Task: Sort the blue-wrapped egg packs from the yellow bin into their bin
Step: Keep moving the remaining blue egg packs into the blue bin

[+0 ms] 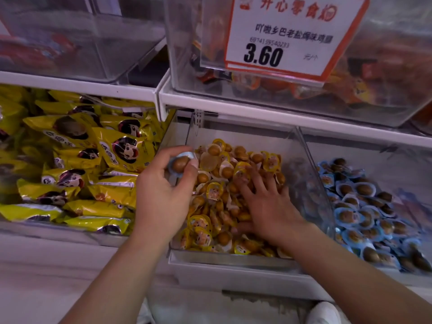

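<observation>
The left hand [163, 183] is pinching a blue-wrapped egg pack [181, 163] in its grip above the yellow bin's [236, 127] left edge. The right hand [264, 202] is lying released, fingers spread, on the yellow packs [210, 190]. The blue bin [364, 146] is sitting just beside, at the shelf's right end.

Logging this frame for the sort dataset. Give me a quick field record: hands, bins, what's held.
left hand: pinches one blue-wrapped egg pack above the left edge of the yellow bin
right hand: fingers spread flat on the yellow-wrapped packs, holding nothing
yellow bin: centre, clear walls, mostly yellow-wrapped packs
blue bin: right of it, filled with blue-wrapped packs
left neighbour: yellow snack bags
above: price sign reading 3.60
</observation>
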Motion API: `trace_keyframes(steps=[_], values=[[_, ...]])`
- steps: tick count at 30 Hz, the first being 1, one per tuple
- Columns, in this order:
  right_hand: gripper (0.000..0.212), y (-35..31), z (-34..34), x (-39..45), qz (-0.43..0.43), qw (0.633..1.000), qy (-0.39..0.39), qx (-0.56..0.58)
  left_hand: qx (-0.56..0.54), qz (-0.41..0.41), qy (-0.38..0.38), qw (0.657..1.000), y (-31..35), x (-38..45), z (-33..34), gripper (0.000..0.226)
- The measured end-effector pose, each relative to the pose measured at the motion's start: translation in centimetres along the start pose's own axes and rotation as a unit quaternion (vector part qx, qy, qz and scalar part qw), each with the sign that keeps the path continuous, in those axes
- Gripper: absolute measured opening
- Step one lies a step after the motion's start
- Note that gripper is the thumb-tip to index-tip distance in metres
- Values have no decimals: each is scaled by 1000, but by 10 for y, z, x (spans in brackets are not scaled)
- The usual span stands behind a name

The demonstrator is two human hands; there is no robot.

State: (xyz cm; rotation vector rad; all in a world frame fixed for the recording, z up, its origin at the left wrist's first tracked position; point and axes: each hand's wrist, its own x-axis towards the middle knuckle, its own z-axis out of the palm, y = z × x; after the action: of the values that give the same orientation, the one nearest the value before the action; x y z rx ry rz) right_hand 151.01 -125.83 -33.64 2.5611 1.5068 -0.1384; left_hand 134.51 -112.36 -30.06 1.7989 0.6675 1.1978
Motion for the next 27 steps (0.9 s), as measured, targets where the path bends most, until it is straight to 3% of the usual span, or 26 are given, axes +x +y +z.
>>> trace_keyframes(steps=[4, 7, 11, 14, 16, 18, 19, 21, 23, 24, 26, 27], values=[[96, 9, -16, 31, 27, 993, 61, 99, -3, 2, 0, 1000, -1, -1, 1, 17], [64, 24, -21, 41, 115, 948, 149, 257, 1, -6, -3, 1000, 0, 0, 1, 16], [79, 10, -6, 37, 153, 958, 39, 237, 7, -7, -3, 1000, 0, 0, 1, 16], [85, -20, -7, 21, 175, 949, 25, 261, 14, -2, -13, 1000, 0, 1, 1, 17], [81, -35, -16, 4, 141, 947, -6, 289, 52, 14, -22, 998, 0, 1, 0, 17], [62, -44, -26, -17, 61, 946, -27, 318, 138, 65, -37, 988, 1, 2, 0, 21], [52, -45, -30, -29, 26, 946, -20, 324, 179, 101, -46, 978, 3, 0, 0, 23], [46, -40, -36, -53, -2, 942, 68, 330, 245, 175, -60, 952, 9, -6, 4, 26], [46, -32, -43, -79, 18, 902, 174, 394, 277, 207, -85, 935, 14, -20, 8, 34], [46, -28, -47, -92, 33, 858, 192, 475, 275, 204, -102, 934, 18, -30, 11, 42], [45, -19, -52, -111, 33, 736, 146, 660, 235, 183, -141, 944, 31, -53, 22, 58], [44, -15, -53, -118, 26, 696, 122, 707, 215, 181, -165, 946, 40, -64, 31, 65]])
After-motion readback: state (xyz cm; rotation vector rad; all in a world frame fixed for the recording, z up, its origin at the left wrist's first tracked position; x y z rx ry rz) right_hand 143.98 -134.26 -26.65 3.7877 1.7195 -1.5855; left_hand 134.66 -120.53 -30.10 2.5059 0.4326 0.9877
